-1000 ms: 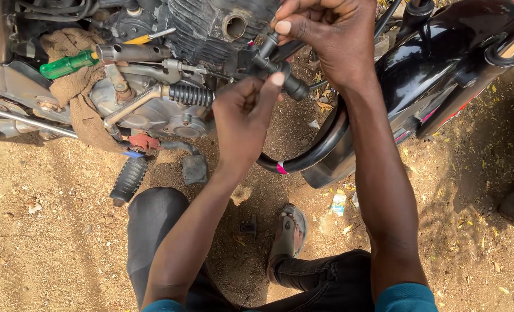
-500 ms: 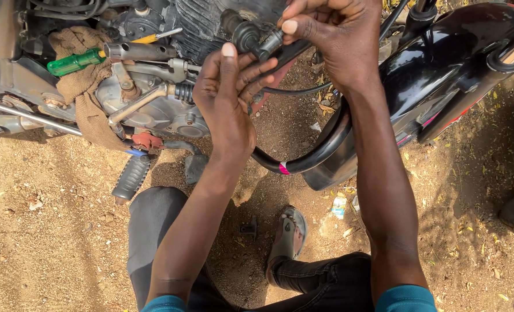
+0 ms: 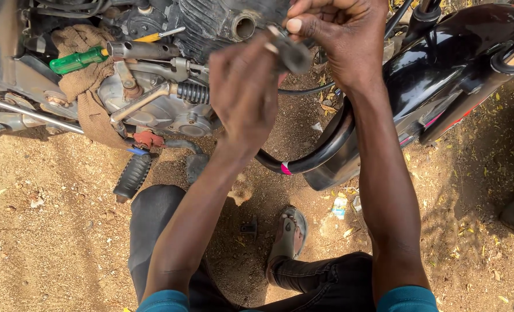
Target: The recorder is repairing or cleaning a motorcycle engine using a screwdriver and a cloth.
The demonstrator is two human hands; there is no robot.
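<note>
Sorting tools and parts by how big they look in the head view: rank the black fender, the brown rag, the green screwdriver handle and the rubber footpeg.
1. black fender
2. brown rag
3. rubber footpeg and green screwdriver handle: look alike, left unranked.

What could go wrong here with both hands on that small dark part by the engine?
1. The small dark part is pinched only at the fingers of the right hand and left hand; a slip would likely drop it into the loose dirt.
2. The open port on the engine could take in grit.
3. The green-handled screwdriver rests loosely on a rag and may fall.
</note>
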